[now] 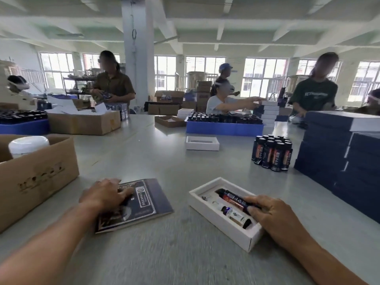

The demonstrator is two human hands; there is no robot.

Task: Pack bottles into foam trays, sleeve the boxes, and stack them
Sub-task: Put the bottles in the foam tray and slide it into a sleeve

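Dark bottle [234, 199] under right hand [273, 214], long axis diagonal, cap far-left.

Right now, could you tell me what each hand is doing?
Left hand: open, resting flat on the dark sleeve.
Right hand: fingers on the dark bottle in the white tray.

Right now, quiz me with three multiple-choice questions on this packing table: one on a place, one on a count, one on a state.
1. Where is the flat printed sleeve?
A under the left hand
B on the navy stack
C inside the carton

2. How many bottles lie in the near white tray?
A none
B two
C five

3. What is the right hand doing?
A resting empty
B gripping the dark bottle
C lifting the tray

Answers: A, the left hand presses on it; B, the dark bottle and a paler one; B, fingers wrap its end.
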